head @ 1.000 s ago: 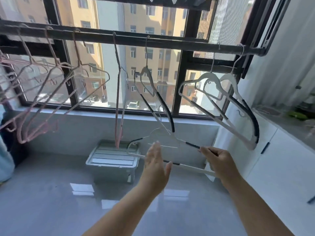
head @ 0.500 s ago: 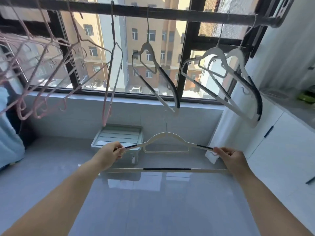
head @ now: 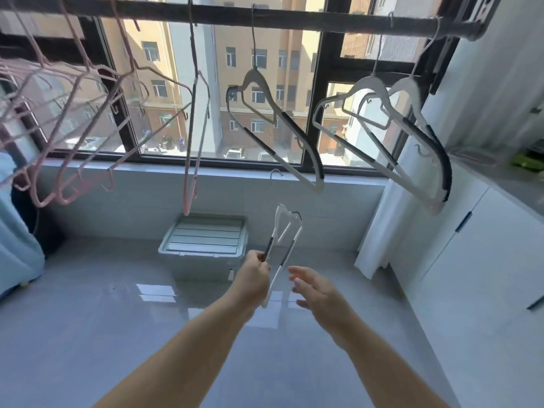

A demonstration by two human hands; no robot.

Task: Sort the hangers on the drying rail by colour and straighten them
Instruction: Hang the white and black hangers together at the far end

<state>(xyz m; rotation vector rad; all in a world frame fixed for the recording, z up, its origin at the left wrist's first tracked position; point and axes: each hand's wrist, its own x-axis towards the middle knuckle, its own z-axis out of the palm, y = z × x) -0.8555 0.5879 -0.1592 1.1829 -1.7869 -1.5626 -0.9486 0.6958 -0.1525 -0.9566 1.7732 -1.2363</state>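
Beneath the drying rail (head: 294, 20), our left hand (head: 253, 275) pinched the white hanger (head: 290, 248) by one end while our right hand (head: 315, 290) hung slack-fingered, so we judged it could twist loose.

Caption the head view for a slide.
Left hand grips a white hanger below the drying rail, right hand open beside it; pink hangers hang left, white hangers right.

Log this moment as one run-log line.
left hand: holds white hanger, off rail | right hand: open, empty | rail: pink hangers left, white hangers right
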